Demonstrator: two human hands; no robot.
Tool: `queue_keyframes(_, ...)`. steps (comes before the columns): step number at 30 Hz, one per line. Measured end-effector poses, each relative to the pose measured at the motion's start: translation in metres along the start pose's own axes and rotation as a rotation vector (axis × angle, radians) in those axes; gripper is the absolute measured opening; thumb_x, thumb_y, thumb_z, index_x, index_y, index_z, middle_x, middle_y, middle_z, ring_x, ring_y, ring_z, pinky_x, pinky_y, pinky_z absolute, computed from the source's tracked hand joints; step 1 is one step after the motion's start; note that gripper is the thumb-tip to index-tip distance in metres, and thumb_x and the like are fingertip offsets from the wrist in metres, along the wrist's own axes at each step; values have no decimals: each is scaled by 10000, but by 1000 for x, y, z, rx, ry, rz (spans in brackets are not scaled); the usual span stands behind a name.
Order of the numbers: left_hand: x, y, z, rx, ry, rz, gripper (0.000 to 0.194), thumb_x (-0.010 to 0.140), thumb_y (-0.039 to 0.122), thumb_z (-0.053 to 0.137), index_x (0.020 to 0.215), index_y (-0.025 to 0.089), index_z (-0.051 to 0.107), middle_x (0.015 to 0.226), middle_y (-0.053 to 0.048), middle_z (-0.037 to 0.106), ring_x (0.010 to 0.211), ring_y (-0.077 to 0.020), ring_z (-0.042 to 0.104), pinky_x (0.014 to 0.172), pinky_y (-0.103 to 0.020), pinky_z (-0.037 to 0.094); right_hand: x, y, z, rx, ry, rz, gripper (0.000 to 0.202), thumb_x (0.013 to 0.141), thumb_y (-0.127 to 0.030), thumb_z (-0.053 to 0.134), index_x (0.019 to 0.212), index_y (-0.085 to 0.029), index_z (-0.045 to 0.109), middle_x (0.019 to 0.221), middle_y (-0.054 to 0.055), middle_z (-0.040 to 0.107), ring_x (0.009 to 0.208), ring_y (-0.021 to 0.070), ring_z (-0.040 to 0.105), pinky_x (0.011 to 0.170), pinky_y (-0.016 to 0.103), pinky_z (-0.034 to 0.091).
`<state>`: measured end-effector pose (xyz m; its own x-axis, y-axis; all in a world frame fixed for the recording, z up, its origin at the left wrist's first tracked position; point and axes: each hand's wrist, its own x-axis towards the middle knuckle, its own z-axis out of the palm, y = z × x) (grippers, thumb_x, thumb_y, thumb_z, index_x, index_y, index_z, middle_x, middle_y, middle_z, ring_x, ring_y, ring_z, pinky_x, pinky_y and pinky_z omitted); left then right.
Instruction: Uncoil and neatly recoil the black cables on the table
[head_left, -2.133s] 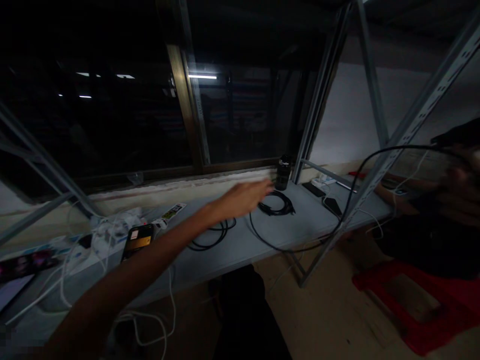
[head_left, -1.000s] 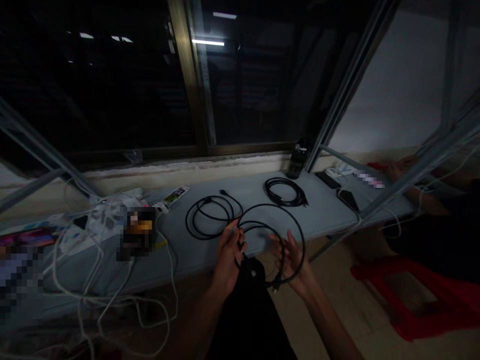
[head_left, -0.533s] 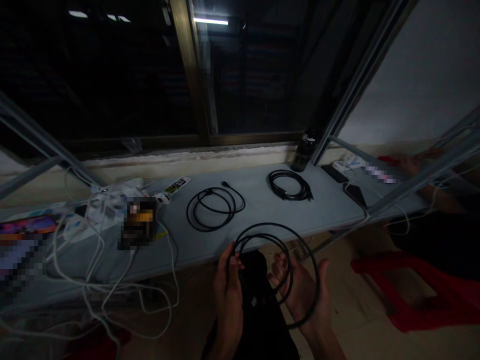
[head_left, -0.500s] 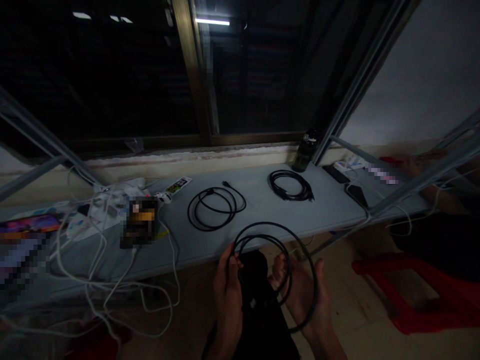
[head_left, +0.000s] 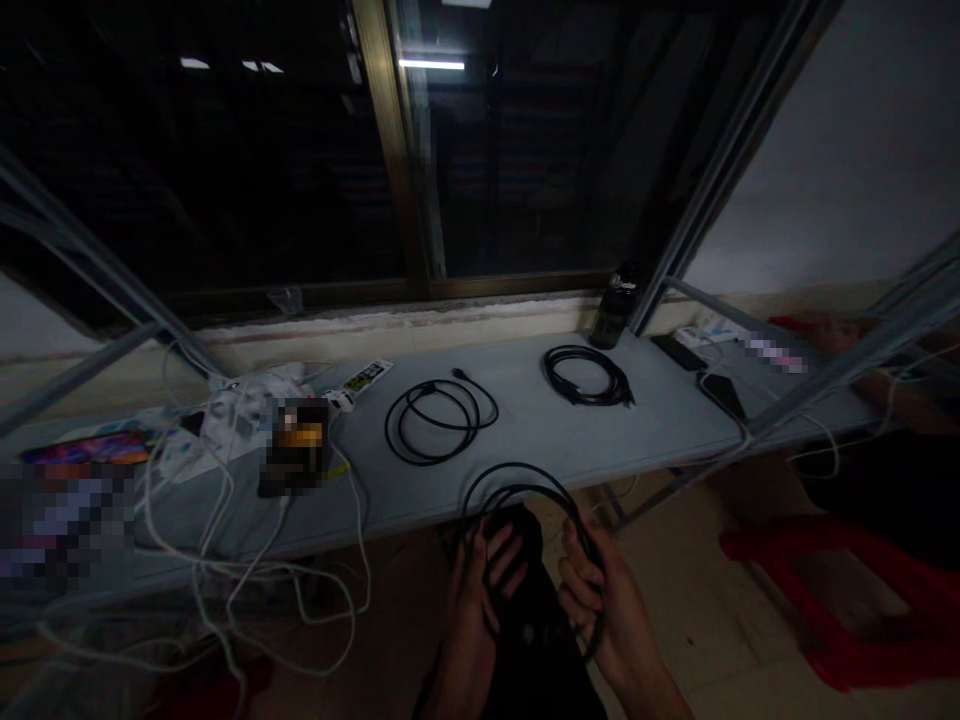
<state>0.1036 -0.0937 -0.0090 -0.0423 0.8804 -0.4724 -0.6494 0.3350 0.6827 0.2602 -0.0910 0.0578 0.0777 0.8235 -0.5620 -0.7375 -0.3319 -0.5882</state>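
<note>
Between my two hands a black cable [head_left: 516,465] is looped into a loose coil in front of the shelf's edge. The loops rest in the crook of my left hand [head_left: 484,580], whose fingers are partly spread behind them, thumb in front. My right hand [head_left: 596,585] has its fingers curled round the right side of the coil. On the shelf just beyond lies a loosely coiled black cable [head_left: 433,461] with its plug end toward the window. Farther right sits a second, tighter black cable coil [head_left: 559,388].
The grey shelf [head_left: 517,420] runs below a dark window. A black bottle [head_left: 615,308] stands at the back. White cables [head_left: 225,565] tangle and hang at the left. A red stool [head_left: 825,660] is on the floor at right, near another person's arm [head_left: 900,400].
My right hand has closed from an open palm round the right side of the coil. My left fingers have spread behind the loops, and the coil looks narrower. The view has shifted slightly.
</note>
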Motion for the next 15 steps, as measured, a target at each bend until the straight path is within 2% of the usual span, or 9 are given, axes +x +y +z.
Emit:
queue_keyframes(2, -9, 8, 6, -49, -14, -59, 872, 780, 789, 958, 1391, 203, 746, 1090, -159, 816, 1000, -324, 827, 842, -387, 678, 1, 0, 0, -7, -16, 23, 795, 602, -678, 1102, 1066, -201, 668, 664, -115, 376, 487, 27, 164, 422, 153, 172)
queue_keyframes(4, -18, 20, 10, -20, 1, 2, 855, 785, 786, 962, 1336, 164, 762, 778, -46, 711, 628, -186, 698, 587, -268, 565, 4, -2, 1, -12, -40, 33, 795, 602, -694, 1101, 1059, -201, 676, 661, -114, 351, 499, 29, 141, 424, 154, 158)
queue_keyframes(6, -29, 39, 14, 20, -7, 106, 773, 838, 757, 944, 1294, 157, 773, 656, 33, 572, 472, -96, 501, 464, -208, 410, 7, -5, 7, -18, -87, 21, 765, 634, -699, 1093, 1034, -195, 680, 659, -117, 301, 512, 33, 122, 422, 158, 166)
queue_keyframes(9, -39, 76, 28, 22, -69, 233, 670, 903, 720, 911, 1272, 180, 768, 649, 65, 500, 435, -52, 351, 419, -180, 301, 19, -12, 31, -53, -223, -61, 678, 772, -681, 1040, 1077, -183, 696, 688, -113, 272, 527, 42, 114, 422, 160, 190)
queue_keyframes(11, -32, 105, 43, 21, -124, 329, 626, 937, 692, 891, 1297, 197, 754, 679, 65, 499, 452, -52, 329, 414, -176, 276, 38, -19, 58, -83, -344, -166, 623, 846, -656, 1000, 1107, -194, 674, 731, -99, 317, 537, 50, 151, 423, 157, 206)
queue_keyframes(13, -7, 137, 60, 41, -176, 449, 595, 959, 648, 881, 1324, 202, 734, 752, 41, 547, 520, -73, 430, 447, -175, 331, 68, -29, 91, -120, -448, -314, 606, 868, -662, 967, 1105, -228, 617, 798, -74, 405, 552, 65, 236, 424, 161, 246)
queue_keyframes(15, 35, 167, 73, 100, -191, 580, 561, 952, 602, 876, 1301, 196, 709, 923, -20, 658, 696, -115, 608, 564, -194, 478, 108, -40, 127, -239, -485, -491, 629, 894, -725, 880, 1199, -262, 583, 877, -50, 486, 579, 89, 339, 454, 184, 350)
